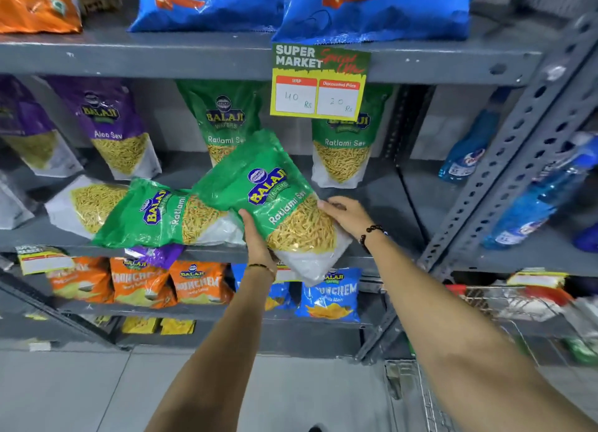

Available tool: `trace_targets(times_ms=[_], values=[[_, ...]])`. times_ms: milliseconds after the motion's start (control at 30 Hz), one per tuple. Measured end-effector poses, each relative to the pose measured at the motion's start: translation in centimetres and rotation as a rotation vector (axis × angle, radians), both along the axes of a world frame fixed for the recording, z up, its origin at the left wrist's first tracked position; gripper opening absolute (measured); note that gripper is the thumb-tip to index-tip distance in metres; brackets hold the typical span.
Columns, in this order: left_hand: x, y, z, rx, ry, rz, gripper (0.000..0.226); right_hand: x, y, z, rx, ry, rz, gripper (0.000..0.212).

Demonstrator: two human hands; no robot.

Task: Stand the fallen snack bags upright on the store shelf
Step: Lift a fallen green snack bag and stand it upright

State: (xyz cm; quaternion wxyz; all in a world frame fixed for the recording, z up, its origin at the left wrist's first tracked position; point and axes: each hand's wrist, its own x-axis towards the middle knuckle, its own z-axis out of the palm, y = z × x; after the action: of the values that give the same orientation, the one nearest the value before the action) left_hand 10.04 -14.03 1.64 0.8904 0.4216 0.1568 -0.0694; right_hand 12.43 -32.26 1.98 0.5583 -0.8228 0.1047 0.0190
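A green Ratlami Sev bag (275,201) is tilted in the air in front of the middle shelf (372,188). My left hand (257,234) grips its lower left side and my right hand (348,216) holds its right edge. A second green bag (155,214) lies flat on its side at the shelf's front edge, just left of the held one. Another fallen bag (84,205) lies left of that, partly covered. Two green bags (226,120) (343,153) stand upright at the back of the shelf. Purple Aloo Sev bags (113,124) stand at the left.
A price tag (318,81) hangs from the upper shelf's edge, over the standing green bags. Blue bags (375,7) sit on the upper shelf. Orange and blue chip bags (200,282) fill the lower shelf. Blue bottles (530,205) stand on the right rack. A wire cart (504,305) is at lower right.
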Motion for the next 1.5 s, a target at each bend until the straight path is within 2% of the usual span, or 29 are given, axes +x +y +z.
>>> trace_targets(times_ms=[133,200,300,400,533,600,733,867,1067,1133,1233,1500], values=[[-1.8,1.7,1.9,0.063,-0.06,-0.215,0.069,-4.1,1.1,0.5,0.499,0.024,0.03,0.014],[-2.8,2.4,2.9,0.099,-0.102,-0.312,0.068,-6.3,1.4,1.2,0.667,0.036,0.082,0.018],[-4.2,3.5,4.3,0.137,-0.145,-0.429,0.063,-9.1,1.2,2.0,0.804,0.028,0.119,0.022],[-5.9,4.3,6.1,0.179,-0.222,-0.498,0.052,-11.3,1.1,3.0,0.796,-0.034,0.115,0.017],[-7.7,5.0,8.2,0.19,-0.291,-0.522,0.052,-13.3,1.0,4.3,0.772,-0.1,0.174,0.042],[-8.2,5.2,8.7,0.192,-0.3,-0.534,0.056,-13.8,0.9,4.9,0.789,-0.112,0.206,0.044],[-7.7,5.0,8.6,0.215,-0.326,-0.559,0.049,-14.3,1.0,5.7,0.806,-0.113,0.193,0.047],[-6.1,4.3,7.8,0.242,-0.337,-0.561,0.048,-13.8,0.7,5.6,0.785,-0.053,0.117,0.033],[-1.5,1.3,5.7,0.324,-0.291,-0.585,0.057,-10.5,-0.7,4.2,0.812,-0.053,-0.003,0.033],[0.7,-0.2,5.5,0.372,-0.304,-0.602,0.055,-8.6,-1.7,3.5,0.83,-0.081,-0.093,0.037],[4.4,-2.7,5.2,0.421,-0.33,-0.603,0.049,-5.4,-3.2,3.1,0.819,-0.164,-0.203,0.028],[11.9,-6.2,3.1,0.443,-0.412,-0.574,0.038,0.6,-6.1,2.6,0.71,-0.283,-0.411,0.028]])
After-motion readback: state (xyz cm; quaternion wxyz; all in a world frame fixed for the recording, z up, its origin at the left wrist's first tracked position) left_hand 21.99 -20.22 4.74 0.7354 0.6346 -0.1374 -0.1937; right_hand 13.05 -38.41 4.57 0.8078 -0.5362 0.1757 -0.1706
